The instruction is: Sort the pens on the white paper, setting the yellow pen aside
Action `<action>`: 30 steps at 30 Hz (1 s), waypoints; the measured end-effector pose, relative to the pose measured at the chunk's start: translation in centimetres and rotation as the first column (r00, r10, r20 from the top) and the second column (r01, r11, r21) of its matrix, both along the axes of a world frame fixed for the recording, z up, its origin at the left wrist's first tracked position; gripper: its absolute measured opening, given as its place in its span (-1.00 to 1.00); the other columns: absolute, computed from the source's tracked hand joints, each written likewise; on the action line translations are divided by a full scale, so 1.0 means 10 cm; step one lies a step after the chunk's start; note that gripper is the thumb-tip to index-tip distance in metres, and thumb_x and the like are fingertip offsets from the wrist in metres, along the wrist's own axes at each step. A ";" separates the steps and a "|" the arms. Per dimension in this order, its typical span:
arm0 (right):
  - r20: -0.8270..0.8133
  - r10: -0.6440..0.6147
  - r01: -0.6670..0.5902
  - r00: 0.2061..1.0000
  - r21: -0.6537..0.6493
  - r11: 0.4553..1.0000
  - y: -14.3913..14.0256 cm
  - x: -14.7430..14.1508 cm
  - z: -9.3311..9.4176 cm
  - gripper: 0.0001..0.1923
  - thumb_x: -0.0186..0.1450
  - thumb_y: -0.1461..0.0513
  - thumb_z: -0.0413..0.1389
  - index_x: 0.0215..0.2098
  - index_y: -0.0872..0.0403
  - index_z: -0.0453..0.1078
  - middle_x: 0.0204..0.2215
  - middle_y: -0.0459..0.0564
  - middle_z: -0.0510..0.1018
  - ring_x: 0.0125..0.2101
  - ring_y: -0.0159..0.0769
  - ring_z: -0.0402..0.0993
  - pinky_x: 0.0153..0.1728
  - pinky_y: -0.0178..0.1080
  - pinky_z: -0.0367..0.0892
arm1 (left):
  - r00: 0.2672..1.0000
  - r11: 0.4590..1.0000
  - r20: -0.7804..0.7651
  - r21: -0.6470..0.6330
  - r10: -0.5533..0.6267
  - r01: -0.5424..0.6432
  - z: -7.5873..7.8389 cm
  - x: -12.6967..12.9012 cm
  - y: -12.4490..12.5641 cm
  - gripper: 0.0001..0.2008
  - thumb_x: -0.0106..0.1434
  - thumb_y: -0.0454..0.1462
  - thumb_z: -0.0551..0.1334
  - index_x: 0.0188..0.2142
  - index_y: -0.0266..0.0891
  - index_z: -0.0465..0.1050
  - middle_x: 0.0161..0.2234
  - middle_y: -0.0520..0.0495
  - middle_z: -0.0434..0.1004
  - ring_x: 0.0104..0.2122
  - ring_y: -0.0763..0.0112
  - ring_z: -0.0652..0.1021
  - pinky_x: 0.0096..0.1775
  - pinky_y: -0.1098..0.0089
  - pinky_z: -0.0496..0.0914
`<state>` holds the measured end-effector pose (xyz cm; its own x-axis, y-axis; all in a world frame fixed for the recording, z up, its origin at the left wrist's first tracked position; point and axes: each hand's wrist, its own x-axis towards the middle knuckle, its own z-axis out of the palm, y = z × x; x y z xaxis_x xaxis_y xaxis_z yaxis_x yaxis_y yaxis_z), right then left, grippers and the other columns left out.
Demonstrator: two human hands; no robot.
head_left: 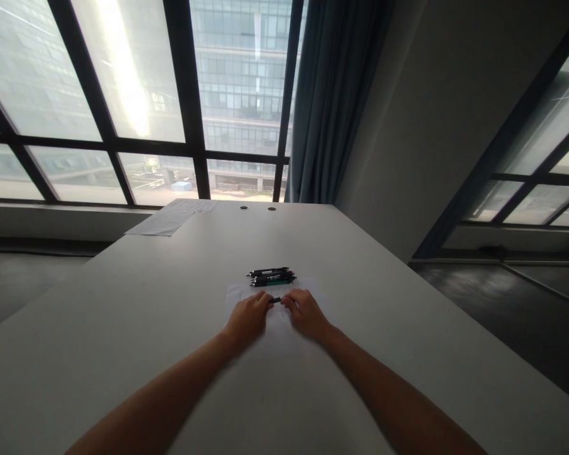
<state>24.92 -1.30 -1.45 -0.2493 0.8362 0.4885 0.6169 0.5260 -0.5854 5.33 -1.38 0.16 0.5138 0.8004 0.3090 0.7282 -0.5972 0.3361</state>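
Observation:
Between my two hands is a dark pen [275, 300], held level just above a white sheet of paper [275, 338]. My left hand [250, 314] grips one end of it with closed fingers. The fingertips of my right hand [306, 311] pinch the other end. Much of the pen is hidden by my fingers. Just beyond my hands lies a small pile of black pens [271, 277], side by side and pointing roughly left to right; one shows a green part.
The white table [171, 316] stretches away toward the window [239, 95]. Several papers [165, 221] lie at its far left corner. Two round holes [258, 208] sit near the far edge. A blue curtain [332, 107] hangs behind the table's right end.

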 end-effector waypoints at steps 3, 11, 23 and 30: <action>-0.032 0.002 -0.001 1.000 0.024 1.000 -0.01 -0.02 0.00 -0.86 0.32 0.18 0.08 -0.24 0.07 0.43 -0.35 -0.02 0.57 -0.35 -0.26 0.45 -0.17 -0.17 0.26 | 1.000 1.000 0.008 0.023 -0.004 0.004 -0.01 -0.01 0.01 -0.82 0.39 -0.34 0.07 -0.09 -0.23 0.40 -0.16 -0.12 0.56 -0.21 0.27 0.59 -0.21 0.35 0.43; -0.125 -0.009 0.007 0.992 -0.020 1.000 -0.03 -0.05 0.03 -0.83 0.29 0.15 0.12 -0.22 0.07 0.45 -0.35 -0.01 0.58 -0.36 -0.25 0.47 -0.22 -0.19 0.32 | 0.999 0.999 0.020 0.047 -0.025 0.025 -0.04 -0.03 0.05 -0.79 0.36 -0.36 0.08 -0.08 -0.22 0.43 -0.17 -0.13 0.59 -0.20 0.25 0.59 -0.17 0.32 0.45; -0.228 -0.048 0.022 0.972 -0.117 0.993 -0.01 -0.07 0.03 -0.83 0.27 0.15 0.09 -0.36 0.08 0.45 -0.42 -0.01 0.57 -0.37 -0.25 0.47 -0.24 -0.19 0.37 | 0.998 0.998 -0.056 0.038 -0.041 0.043 -0.02 -0.03 0.03 -0.42 0.08 -0.54 0.07 0.09 -0.14 0.37 -0.10 -0.09 0.56 -0.13 0.26 0.56 -0.09 0.31 0.44; -0.274 -0.073 0.072 0.959 -0.013 0.997 0.00 0.00 0.05 -0.90 0.17 0.22 0.14 -0.35 0.06 0.46 -0.41 -0.02 0.58 -0.38 -0.25 0.47 -0.24 -0.16 0.39 | 1.000 0.999 0.000 0.050 0.016 -0.016 0.00 -0.05 0.01 -0.64 0.20 -0.47 0.07 -0.03 -0.22 0.37 -0.14 -0.14 0.57 -0.16 0.22 0.56 -0.12 0.25 0.42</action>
